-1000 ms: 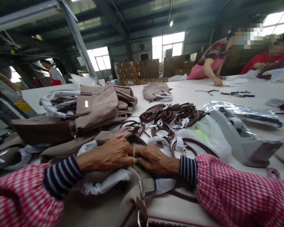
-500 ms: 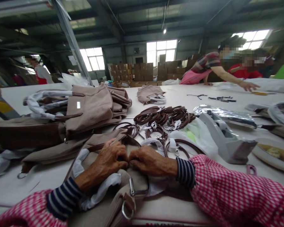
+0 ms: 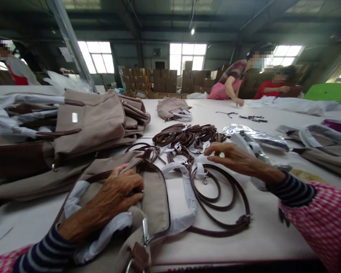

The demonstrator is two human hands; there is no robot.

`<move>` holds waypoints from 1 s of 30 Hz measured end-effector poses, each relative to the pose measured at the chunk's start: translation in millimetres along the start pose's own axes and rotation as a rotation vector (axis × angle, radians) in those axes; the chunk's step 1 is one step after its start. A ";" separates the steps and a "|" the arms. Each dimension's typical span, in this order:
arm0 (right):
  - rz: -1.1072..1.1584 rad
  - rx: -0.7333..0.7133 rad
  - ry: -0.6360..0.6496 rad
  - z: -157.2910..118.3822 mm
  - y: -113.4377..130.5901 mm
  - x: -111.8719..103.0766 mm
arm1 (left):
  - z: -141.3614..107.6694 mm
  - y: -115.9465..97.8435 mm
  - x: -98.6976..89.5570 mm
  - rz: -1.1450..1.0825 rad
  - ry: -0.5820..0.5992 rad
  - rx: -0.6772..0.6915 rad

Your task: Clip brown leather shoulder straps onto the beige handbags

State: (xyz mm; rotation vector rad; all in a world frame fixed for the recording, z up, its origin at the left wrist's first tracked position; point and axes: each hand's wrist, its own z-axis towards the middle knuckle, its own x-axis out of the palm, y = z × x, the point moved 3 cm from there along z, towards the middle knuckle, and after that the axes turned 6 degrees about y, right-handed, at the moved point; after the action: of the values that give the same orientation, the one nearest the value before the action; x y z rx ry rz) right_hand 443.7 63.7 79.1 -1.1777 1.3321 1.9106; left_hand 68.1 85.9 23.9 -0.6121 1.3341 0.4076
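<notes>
My L hand point(image 3: 116, 193) is curled, gripping the zip edge of the ribbed bag point(image 3: 156, 201), soft, floppy, lying on the table point(image 3: 261, 235). R hand point(image 3: 238, 159) open, empty, just above the brown strap point(image 3: 216, 232): light, limp, best taken by the clip point(image 3: 205, 180).

The person wore loose oversleeves of pink-red and white gingham on both forearms. The right oversleeve point(image 3: 315, 223) was puffy and gathered in soft folds toward the wrist, and the left oversleeve point(image 3: 7, 256) showed only as a small patch at the bottom corner of the view. Below each one came a knit cuff with bands running around the arm in dark navy and pale grey-white, the right cuff point(image 3: 292, 190) and the left cuff point(image 3: 42, 246). The left hand point(image 3: 116, 193) and right hand point(image 3: 238, 159) were bare, with deep creases over the knuckles and raised veins
</notes>
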 end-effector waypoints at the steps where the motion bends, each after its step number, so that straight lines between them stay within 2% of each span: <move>1: -0.059 -0.026 0.080 -4.7 4.6 9.2 | -0.9 1.7 0.5 0.009 0.001 0.003; 4: -0.189 -0.113 0.247 -24.2 23.9 36.7 | -3.8 7.1 2.9 0.007 0.002 -0.011; 6: -0.232 -0.143 0.234 -38.7 35.4 46.7 | -5.2 10.3 5.6 0.000 0.001 -0.020; 8: -0.223 -0.153 0.220 -50.2 41.2 47.9 | -5.8 13.0 9.0 -0.001 -0.009 -0.015; 10: -0.150 -0.159 0.230 -55.1 39.2 40.0 | -5.4 15.8 12.0 0.007 -0.040 -0.011; 12: -0.137 -0.110 0.145 -52.2 27.4 23.1 | -4.6 18.7 14.4 0.016 -0.074 -0.011; 14: -0.240 0.004 0.008 -44.7 7.5 4.7 | -3.6 21.4 16.0 0.024 -0.090 -0.011; 15: -0.306 0.071 -0.020 -40.4 -3.9 -1.5 | -3.3 22.5 16.5 0.024 -0.085 -0.007; 17: -0.381 0.166 0.026 -32.3 -25.7 -5.0 | -3.3 23.7 16.6 0.014 -0.071 0.006; 19: -0.374 0.205 0.101 -26.0 -43.0 -0.3 | -4.4 23.9 15.4 0.001 -0.080 0.017; 21: -0.344 0.226 0.104 -22.1 -54.8 5.7 | -6.0 23.9 14.4 -0.008 -0.105 0.025; 25: -0.285 0.246 0.025 -21.6 -63.4 11.1 | -7.3 25.8 16.5 -0.023 -0.119 0.031; 30: -0.217 0.220 -0.079 -29.6 -59.3 6.0 | -6.6 27.1 17.1 -0.024 -0.109 0.022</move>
State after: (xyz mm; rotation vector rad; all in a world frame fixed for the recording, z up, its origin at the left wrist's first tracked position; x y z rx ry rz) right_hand 498.7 58.4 42.1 -1.0778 1.2793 1.5977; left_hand 50.2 101.7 1.7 -0.5792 1.2247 0.4010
